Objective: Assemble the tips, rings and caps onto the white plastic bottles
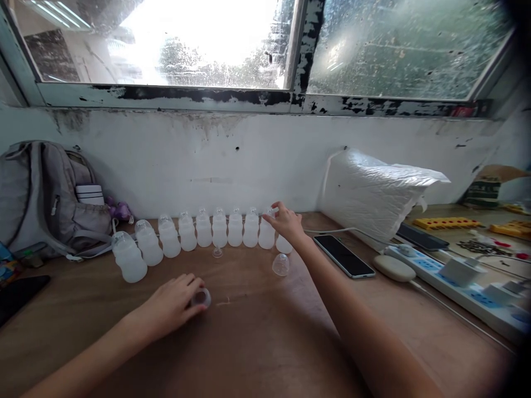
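Observation:
My left hand (178, 301) is closed on a translucent white bottle collar ring (202, 298) just above the tabletop. With my right hand (286, 221) I pinch the clear dome cap (270, 210) of a baby bottle (266, 235) near the right end of a curved row. Several more frosted white baby bottles (219, 229) stand upright in that row, most with clear caps on. Under my right wrist, the last bottle (284, 244) is partly hidden. A loose clear dome cap (281, 265) rests in front of it, and a clear nipple (217, 251) lies before the middle bottles.
A grey backpack (53, 199) leans on the wall at left. On the right are a phone (344, 256), a white padded bag (373, 193), a beige oval device (394, 268) and a power strip (452, 287) with cables. A dark flat object (20, 296) lies at the left edge.

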A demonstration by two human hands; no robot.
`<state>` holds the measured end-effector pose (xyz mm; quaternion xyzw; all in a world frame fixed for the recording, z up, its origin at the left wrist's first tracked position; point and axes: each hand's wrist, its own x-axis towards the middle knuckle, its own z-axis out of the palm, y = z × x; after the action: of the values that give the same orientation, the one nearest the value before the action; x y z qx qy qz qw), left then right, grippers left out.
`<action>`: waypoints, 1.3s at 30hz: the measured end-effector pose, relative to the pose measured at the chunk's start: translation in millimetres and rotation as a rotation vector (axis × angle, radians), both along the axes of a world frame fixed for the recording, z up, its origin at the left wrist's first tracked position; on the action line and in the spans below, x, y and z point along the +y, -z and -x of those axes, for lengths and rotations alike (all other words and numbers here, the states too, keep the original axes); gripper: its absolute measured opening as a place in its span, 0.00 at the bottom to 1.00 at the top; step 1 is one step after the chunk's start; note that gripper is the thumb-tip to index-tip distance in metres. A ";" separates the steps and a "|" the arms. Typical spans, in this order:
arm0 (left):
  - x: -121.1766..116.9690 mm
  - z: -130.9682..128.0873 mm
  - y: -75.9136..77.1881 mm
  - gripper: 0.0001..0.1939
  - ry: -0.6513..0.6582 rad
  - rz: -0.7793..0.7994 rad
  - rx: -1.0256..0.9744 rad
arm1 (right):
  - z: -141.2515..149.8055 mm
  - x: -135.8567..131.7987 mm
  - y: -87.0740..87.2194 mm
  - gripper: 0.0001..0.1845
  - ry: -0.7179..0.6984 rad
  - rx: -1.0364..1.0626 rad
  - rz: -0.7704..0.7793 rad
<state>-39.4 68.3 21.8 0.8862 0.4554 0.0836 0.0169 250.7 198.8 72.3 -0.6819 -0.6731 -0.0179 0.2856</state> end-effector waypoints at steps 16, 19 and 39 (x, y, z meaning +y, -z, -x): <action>-4.4 -18.0 21.0 0.15 0.081 0.026 -0.254 | 29.8 -49.5 -46.3 0.15 -0.242 0.184 -0.423; -5.2 -18.6 22.8 0.15 0.085 0.010 -0.253 | 68.0 -60.8 -12.8 0.16 -0.417 0.146 -0.382; -8.3 -19.6 23.7 0.15 0.108 -0.053 -0.278 | 94.0 -79.3 79.8 0.13 -0.809 -0.111 -0.127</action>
<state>-19.8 60.0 -1.9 0.8894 0.3980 0.2165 0.0609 156.7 119.5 -7.5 -0.3415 -0.8987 0.0176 0.2745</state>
